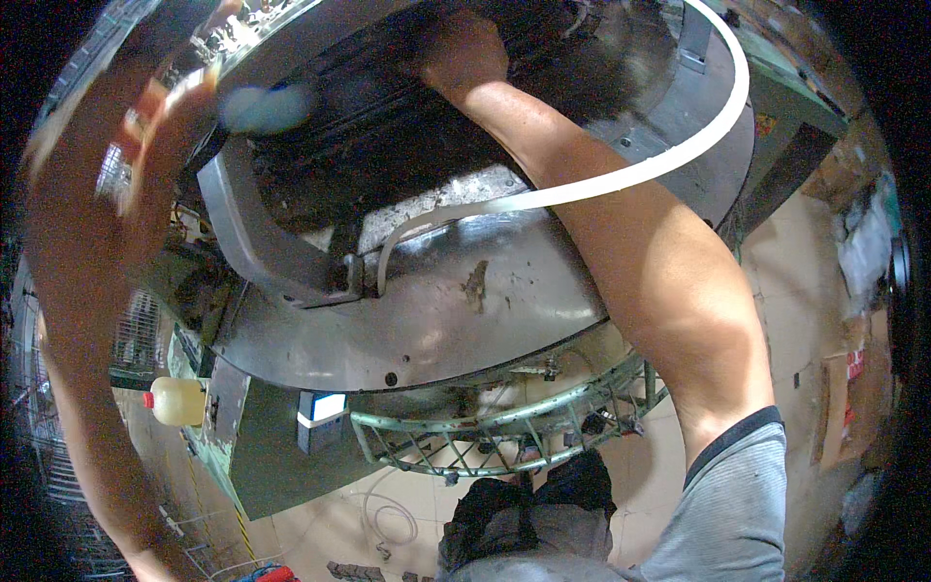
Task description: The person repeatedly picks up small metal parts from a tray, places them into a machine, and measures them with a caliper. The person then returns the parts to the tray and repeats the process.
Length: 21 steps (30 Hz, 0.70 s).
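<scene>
A large machine part with a curved, smooth metal plate (436,327) lies before me, around a dark recess. My right hand (469,58) reaches into this recess at the top; its fingertips are lost in shadow, so a held object cannot be made out. A white flexible hose (625,174) arcs over my right forearm and ends beside a small metal bracket (354,275) on the plate. My left arm (80,305) rises along the left side, dark and blurred. Its hand is too unclear to show what it touches.
Below the plate runs a green metal lattice frame (465,422). A blue-and-white box (321,420) and a plastic bottle with a red cap (177,401) stand at the lower left. A thin coiled hose (393,520) lies on the floor. Cardboard (836,407) is at the right.
</scene>
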Tool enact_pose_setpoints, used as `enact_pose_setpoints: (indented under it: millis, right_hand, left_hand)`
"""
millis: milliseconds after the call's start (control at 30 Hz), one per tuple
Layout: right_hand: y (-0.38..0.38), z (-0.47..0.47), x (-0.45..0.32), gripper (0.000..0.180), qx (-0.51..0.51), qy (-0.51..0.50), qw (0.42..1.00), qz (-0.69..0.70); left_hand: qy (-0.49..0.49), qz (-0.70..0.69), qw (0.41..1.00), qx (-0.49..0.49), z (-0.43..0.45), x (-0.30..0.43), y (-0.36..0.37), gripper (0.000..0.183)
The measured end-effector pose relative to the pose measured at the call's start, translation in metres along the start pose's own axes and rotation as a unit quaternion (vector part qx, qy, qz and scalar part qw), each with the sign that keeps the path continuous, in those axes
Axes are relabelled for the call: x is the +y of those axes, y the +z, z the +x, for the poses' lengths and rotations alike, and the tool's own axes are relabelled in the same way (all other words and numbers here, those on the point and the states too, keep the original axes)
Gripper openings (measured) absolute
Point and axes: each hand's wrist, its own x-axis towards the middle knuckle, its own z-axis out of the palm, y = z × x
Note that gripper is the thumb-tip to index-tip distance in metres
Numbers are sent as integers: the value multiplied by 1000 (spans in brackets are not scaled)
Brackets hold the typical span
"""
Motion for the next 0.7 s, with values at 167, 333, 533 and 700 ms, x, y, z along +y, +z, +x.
enact_pose_setpoints:
  millis: [167, 333, 533, 700]
  right_hand:
    - [-5, -9, 12, 45, -37, -43, 995, -87]
    - [-10, 14, 16, 42, -222, -148, 956, -124]
    - [-98, -15, 14, 27, -459, 58, 879, 115]
    - [-267, -102, 30, 17, -415, 73, 902, 99]
  left_hand:
    - [-79, -252, 961, 78, -75, 85, -23, 44]
    - [-186, -497, 847, -15, -119, 139, -18, 40]
    - [-120, -515, 849, 12, -159, 197, 7, 45]
    - [-333, -737, 574, -130, -171, 266, 9, 33]
